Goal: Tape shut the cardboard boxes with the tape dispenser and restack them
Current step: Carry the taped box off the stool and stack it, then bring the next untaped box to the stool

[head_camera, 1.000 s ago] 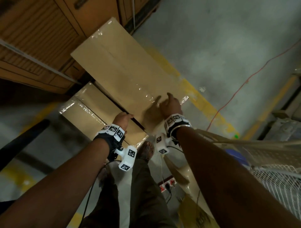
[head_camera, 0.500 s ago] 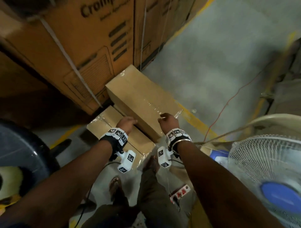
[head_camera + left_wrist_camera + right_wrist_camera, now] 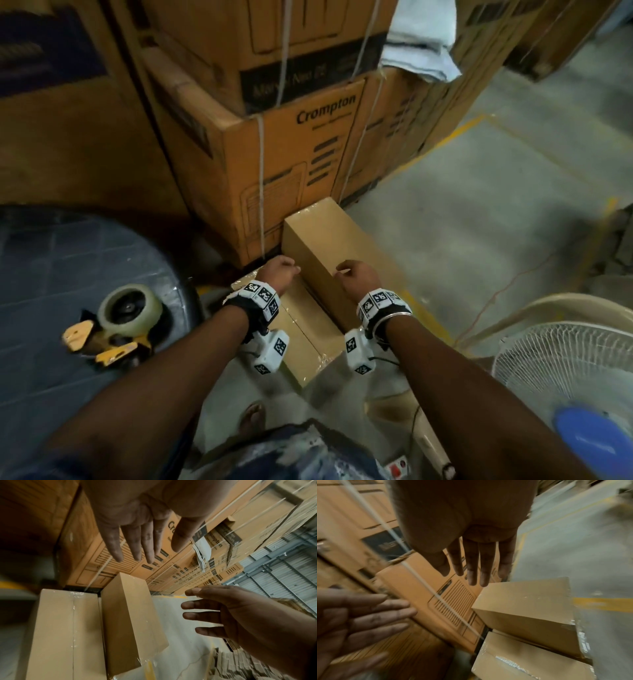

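Note:
Two plain brown cardboard boxes, taped with clear tape, lie on the floor. The upper box (image 3: pixel 342 240) (image 3: pixel 130 622) (image 3: pixel 527 604) rests on the lower box (image 3: pixel 305 339) (image 3: pixel 65 635) (image 3: pixel 522 662), offset to the right. My left hand (image 3: pixel 279 274) (image 3: pixel 133 540) hovers by the upper box's left side, fingers straight, holding nothing. Over that box's near end my right hand (image 3: pixel 354 275) (image 3: pixel 476 563) is also empty, fingers extended. The yellow tape dispenser (image 3: pixel 116 322) with its clear roll sits at the left on a dark round table (image 3: pixel 51 274).
Tall strapped Crompton cartons (image 3: pixel 291 144) stand right behind the two boxes, with a white cloth (image 3: pixel 418 44) on top. A white pedestal fan (image 3: pixel 575 377) is at the right. A red cable (image 3: pixel 507 291) crosses the concrete floor, and a power strip (image 3: pixel 397 469) lies near my feet.
My right hand has lifted off the upper box's top and my left hand has come away from its edge. The view has drawn back and up, bringing the tape dispenser into sight.

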Available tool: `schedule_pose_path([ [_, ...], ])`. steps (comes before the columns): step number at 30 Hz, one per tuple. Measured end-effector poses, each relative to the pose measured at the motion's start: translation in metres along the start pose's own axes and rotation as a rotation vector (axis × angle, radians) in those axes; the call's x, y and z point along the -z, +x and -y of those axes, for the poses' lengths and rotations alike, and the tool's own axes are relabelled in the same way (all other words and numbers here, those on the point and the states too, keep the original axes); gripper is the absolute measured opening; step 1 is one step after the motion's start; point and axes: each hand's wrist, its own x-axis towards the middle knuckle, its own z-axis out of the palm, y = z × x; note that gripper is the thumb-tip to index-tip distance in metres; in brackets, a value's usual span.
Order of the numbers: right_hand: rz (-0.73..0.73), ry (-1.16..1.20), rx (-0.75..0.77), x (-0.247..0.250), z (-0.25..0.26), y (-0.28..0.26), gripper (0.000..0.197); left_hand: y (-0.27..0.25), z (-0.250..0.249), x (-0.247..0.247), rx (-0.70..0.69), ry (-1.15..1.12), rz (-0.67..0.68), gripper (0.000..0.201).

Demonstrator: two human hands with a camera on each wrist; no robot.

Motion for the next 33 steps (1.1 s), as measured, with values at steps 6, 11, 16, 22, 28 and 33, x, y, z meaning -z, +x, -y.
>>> schedule_pose_path([
  [6,0.096,-0.045,0.209,-0.031,0.042,-0.034,0.03,-0.051,0.025,0.044,-0.004,-0.062,-0.189,0.018],
  [11,0.2,-0.073,0.387,-0.071,0.08,-0.076,0.031,-0.108,0.073,0.084,0.028,-0.104,-0.361,0.018],
  [16,0.364,-0.104,0.541,-0.126,0.13,-0.132,0.026,-0.177,0.13,0.14,0.073,-0.164,-0.558,0.016],
  [22,0.482,-0.167,0.75,-0.202,0.201,-0.219,0.025,-0.269,0.208,0.213,0.13,-0.294,-0.796,0.014],
  [28,0.597,-0.216,0.899,-0.299,0.26,-0.332,0.021,-0.374,0.299,0.286,0.211,-0.439,-0.977,0.023],
  [33,0.694,-0.265,0.977,-0.4,0.303,-0.447,0.02,-0.474,0.393,0.353,0.306,-0.478,-1.069,0.023],
])
